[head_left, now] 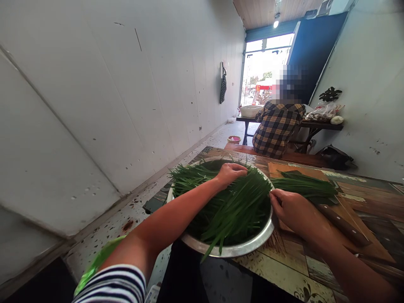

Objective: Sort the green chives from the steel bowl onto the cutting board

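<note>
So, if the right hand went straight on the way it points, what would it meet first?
The right hand would likely meet the round silver metal bowl first, at its rim, then the long green leaves inside; whether it touches the rim now is unclear.

co-worker's head (292,83) blurred, bowl (248,248) partly hidden

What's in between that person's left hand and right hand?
In the head view, long green leaves in the metal bowl lie between the left hand and right hand.
</note>
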The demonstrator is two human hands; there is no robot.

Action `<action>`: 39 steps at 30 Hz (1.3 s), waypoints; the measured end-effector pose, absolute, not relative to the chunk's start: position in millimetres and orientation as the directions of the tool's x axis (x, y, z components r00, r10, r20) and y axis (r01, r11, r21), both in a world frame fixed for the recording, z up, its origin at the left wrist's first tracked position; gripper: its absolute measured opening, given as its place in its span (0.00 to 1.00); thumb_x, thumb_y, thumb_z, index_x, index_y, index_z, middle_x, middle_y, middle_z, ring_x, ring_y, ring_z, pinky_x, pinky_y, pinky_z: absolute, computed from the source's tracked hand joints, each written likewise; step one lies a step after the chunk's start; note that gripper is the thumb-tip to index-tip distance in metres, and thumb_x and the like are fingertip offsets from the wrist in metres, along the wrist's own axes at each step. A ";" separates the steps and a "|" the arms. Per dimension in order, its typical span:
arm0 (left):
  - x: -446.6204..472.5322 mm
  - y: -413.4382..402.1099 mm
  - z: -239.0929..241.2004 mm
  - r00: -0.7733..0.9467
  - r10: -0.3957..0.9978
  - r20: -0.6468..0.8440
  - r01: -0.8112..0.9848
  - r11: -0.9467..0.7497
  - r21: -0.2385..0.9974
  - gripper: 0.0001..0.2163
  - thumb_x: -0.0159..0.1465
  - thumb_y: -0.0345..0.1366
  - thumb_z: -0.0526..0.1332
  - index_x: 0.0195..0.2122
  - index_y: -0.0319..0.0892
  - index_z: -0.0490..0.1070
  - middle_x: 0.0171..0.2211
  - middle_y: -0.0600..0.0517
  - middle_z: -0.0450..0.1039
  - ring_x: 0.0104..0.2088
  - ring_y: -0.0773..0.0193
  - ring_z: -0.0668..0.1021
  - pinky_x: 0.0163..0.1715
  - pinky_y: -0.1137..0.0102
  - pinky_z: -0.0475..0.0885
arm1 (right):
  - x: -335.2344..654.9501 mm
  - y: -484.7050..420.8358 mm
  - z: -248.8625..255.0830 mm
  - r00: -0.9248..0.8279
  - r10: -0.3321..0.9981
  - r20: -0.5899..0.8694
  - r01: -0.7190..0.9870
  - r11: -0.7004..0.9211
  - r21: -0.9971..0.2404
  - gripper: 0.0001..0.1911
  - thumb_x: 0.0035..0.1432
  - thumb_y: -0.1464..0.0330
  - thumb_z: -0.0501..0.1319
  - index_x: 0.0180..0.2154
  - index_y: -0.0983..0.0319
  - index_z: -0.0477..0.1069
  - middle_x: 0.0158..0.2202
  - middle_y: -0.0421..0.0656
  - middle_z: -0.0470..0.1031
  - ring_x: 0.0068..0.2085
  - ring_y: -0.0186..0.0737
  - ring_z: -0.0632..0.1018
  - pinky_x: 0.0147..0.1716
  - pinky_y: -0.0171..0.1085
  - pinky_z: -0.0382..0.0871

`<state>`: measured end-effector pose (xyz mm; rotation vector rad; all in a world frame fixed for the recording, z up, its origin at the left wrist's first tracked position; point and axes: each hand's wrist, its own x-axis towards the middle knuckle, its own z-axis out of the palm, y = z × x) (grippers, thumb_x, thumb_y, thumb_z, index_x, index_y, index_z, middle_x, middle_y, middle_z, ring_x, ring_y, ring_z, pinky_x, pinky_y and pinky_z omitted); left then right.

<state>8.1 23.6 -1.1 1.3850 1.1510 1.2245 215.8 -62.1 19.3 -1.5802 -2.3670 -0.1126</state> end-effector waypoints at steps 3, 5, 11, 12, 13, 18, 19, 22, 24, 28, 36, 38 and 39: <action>7.8 23.6 -1.5 0.081 0.989 0.127 0.059 -0.132 0.989 0.12 0.47 0.35 0.68 0.32 0.35 0.79 0.28 0.48 0.77 0.28 0.70 0.74 0.35 0.73 0.69 | 216.3 -61.0 17.9 -0.359 0.888 0.288 0.912 0.399 -0.094 0.17 0.62 0.65 0.47 0.31 0.62 0.72 0.30 0.46 0.78 0.30 0.39 0.77 0.30 0.35 0.59; 7.8 23.5 -1.6 0.084 0.988 0.127 0.059 -0.132 0.990 0.12 0.47 0.35 0.68 0.32 0.35 0.79 0.29 0.48 0.78 0.28 0.69 0.74 0.35 0.73 0.70 | 216.7 -60.5 16.9 -0.356 0.890 0.285 0.913 0.396 -0.094 0.17 0.62 0.64 0.47 0.31 0.62 0.72 0.30 0.46 0.78 0.30 0.39 0.77 0.30 0.35 0.58; 7.9 22.3 -1.0 0.113 0.987 0.112 0.076 -0.121 0.990 0.14 0.48 0.34 0.67 0.36 0.35 0.79 0.29 0.48 0.78 0.29 0.68 0.75 0.37 0.71 0.70 | 217.3 -60.3 16.1 -0.349 0.895 0.279 0.915 0.390 -0.104 0.17 0.62 0.64 0.47 0.33 0.61 0.73 0.31 0.45 0.78 0.32 0.40 0.77 0.30 0.35 0.59; 7.9 22.3 -1.0 0.113 0.987 0.115 0.076 -0.124 0.989 0.14 0.48 0.34 0.67 0.36 0.35 0.79 0.29 0.48 0.78 0.29 0.68 0.75 0.37 0.71 0.70 | 217.4 -60.2 16.0 -0.351 0.894 0.279 0.915 0.391 -0.101 0.17 0.62 0.64 0.47 0.33 0.61 0.73 0.31 0.45 0.78 0.32 0.40 0.77 0.30 0.36 0.59; 8.0 22.3 -1.0 0.111 0.987 0.117 0.075 -0.126 0.989 0.14 0.48 0.34 0.67 0.36 0.35 0.79 0.29 0.48 0.78 0.29 0.68 0.75 0.37 0.71 0.70 | 217.5 -60.1 15.9 -0.353 0.893 0.279 0.915 0.393 -0.098 0.17 0.62 0.64 0.47 0.33 0.61 0.73 0.31 0.45 0.78 0.32 0.40 0.77 0.30 0.36 0.59; 8.8 23.6 -1.6 0.092 0.987 0.131 0.059 -0.137 0.989 0.13 0.47 0.34 0.67 0.34 0.35 0.79 0.28 0.48 0.78 0.28 0.68 0.74 0.36 0.72 0.69 | 217.8 -59.3 15.2 -0.362 0.888 0.286 0.911 0.402 -0.095 0.17 0.62 0.63 0.47 0.33 0.61 0.72 0.31 0.45 0.78 0.31 0.40 0.77 0.30 0.36 0.58; 9.0 23.7 -1.4 0.086 0.987 0.133 0.054 -0.138 0.989 0.12 0.47 0.33 0.67 0.33 0.35 0.79 0.28 0.48 0.78 0.28 0.69 0.74 0.36 0.72 0.69 | 217.8 -59.2 15.2 -0.363 0.886 0.288 0.910 0.404 -0.094 0.17 0.62 0.63 0.47 0.33 0.61 0.72 0.31 0.45 0.78 0.31 0.40 0.77 0.30 0.36 0.58; 9.9 23.3 0.0 0.064 0.990 0.126 0.049 -0.129 0.990 0.11 0.47 0.33 0.67 0.32 0.35 0.79 0.28 0.48 0.77 0.28 0.69 0.74 0.35 0.73 0.69 | 217.6 -59.2 15.0 -0.367 0.882 0.295 0.909 0.407 -0.089 0.17 0.62 0.64 0.47 0.32 0.61 0.72 0.30 0.45 0.78 0.31 0.40 0.77 0.29 0.36 0.58; 10.2 23.0 0.9 0.043 0.992 0.118 0.068 -0.120 0.990 0.11 0.47 0.33 0.67 0.32 0.35 0.79 0.26 0.49 0.77 0.27 0.70 0.73 0.34 0.73 0.68 | 217.5 -59.2 15.0 -0.366 0.882 0.297 0.908 0.408 -0.093 0.17 0.62 0.64 0.47 0.31 0.61 0.72 0.30 0.45 0.78 0.30 0.40 0.77 0.29 0.36 0.58; 10.2 23.2 1.2 0.030 0.994 0.100 0.089 -0.103 0.991 0.11 0.47 0.33 0.67 0.31 0.35 0.78 0.25 0.50 0.76 0.25 0.72 0.71 0.32 0.74 0.67 | 217.5 -59.3 15.0 -0.367 0.883 0.291 0.907 0.409 -0.096 0.17 0.62 0.63 0.47 0.30 0.61 0.71 0.29 0.45 0.78 0.30 0.39 0.77 0.29 0.35 0.58; 10.3 23.0 -0.1 0.052 0.992 0.114 0.035 -0.116 0.993 0.11 0.46 0.33 0.67 0.31 0.35 0.79 0.26 0.50 0.76 0.26 0.71 0.72 0.32 0.74 0.67 | 217.1 -58.8 14.8 -0.362 0.887 0.287 0.911 0.401 -0.091 0.17 0.62 0.63 0.47 0.30 0.61 0.71 0.29 0.45 0.78 0.29 0.39 0.76 0.28 0.36 0.57; 10.4 23.1 -0.4 0.055 0.992 0.117 0.033 -0.118 0.992 0.11 0.46 0.33 0.67 0.31 0.35 0.79 0.26 0.50 0.76 0.27 0.71 0.72 0.33 0.73 0.67 | 217.0 -59.1 15.5 -0.360 0.889 0.282 0.909 0.402 -0.106 0.18 0.62 0.63 0.47 0.30 0.61 0.71 0.29 0.45 0.78 0.29 0.39 0.76 0.28 0.36 0.57; 10.5 23.3 -0.6 0.057 0.992 0.116 0.033 -0.118 0.992 0.11 0.46 0.32 0.67 0.31 0.35 0.79 0.26 0.50 0.76 0.27 0.71 0.72 0.33 0.73 0.67 | 217.0 -59.3 15.9 -0.359 0.891 0.278 0.908 0.402 -0.116 0.18 0.62 0.63 0.46 0.30 0.61 0.71 0.29 0.45 0.78 0.29 0.39 0.76 0.28 0.35 0.58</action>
